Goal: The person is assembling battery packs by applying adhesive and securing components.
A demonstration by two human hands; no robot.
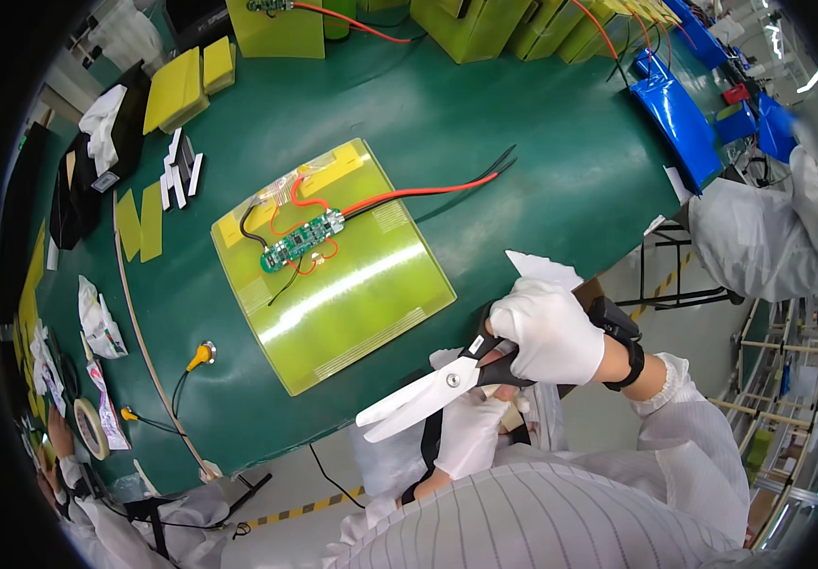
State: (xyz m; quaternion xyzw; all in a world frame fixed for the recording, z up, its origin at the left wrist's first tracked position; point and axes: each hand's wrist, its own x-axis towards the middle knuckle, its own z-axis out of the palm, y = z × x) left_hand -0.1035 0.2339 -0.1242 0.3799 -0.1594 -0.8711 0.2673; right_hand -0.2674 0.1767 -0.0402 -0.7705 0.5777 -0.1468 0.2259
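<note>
My right hand [553, 332], in a white glove, is closed round the black handles of a pair of scissors [414, 406]. Their white blades lie almost together and point to the lower left, past the table's near edge. A white piece of sheet [542, 269] sticks out just beyond the right hand's knuckles. Below the scissors, my gloved left hand [468, 433] is curled close to my body; the handles partly cover its fingers, and whatever it holds cannot be made out. A flat yellow-green battery pack [342, 313] rests on the table, carrying a green circuit board [301, 242] with red and black leads.
Yellow-green packs [470, 33] line the green table's [485, 114] far side; blue-wrapped packs [676, 119] are at right. White strips [179, 171], yellow sheets [150, 223], a tape roll [91, 429] and a yellow grounding plug [202, 356] lie left. Other people's sleeves [760, 228] show both sides.
</note>
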